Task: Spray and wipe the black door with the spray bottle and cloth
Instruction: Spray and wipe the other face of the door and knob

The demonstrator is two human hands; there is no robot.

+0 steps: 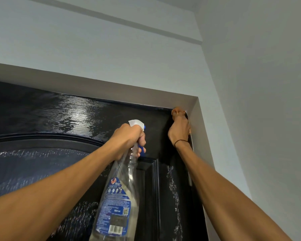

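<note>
Pale grey-blue wall (111, 49) above, grey door frame (94, 86), side wall (259, 84) at right, soft light

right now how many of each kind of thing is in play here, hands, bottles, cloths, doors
hands: 2 (left hand grips the bottle, right hand up at the door's top right corner)
spray bottles: 1 (spray bottle)
cloths: 1 (orange cloth, only a bit shows above the right hand)
doors: 1 (black door)
total: 5

Clear spray bottle (116, 193) before glossy black door (59, 119)
</note>
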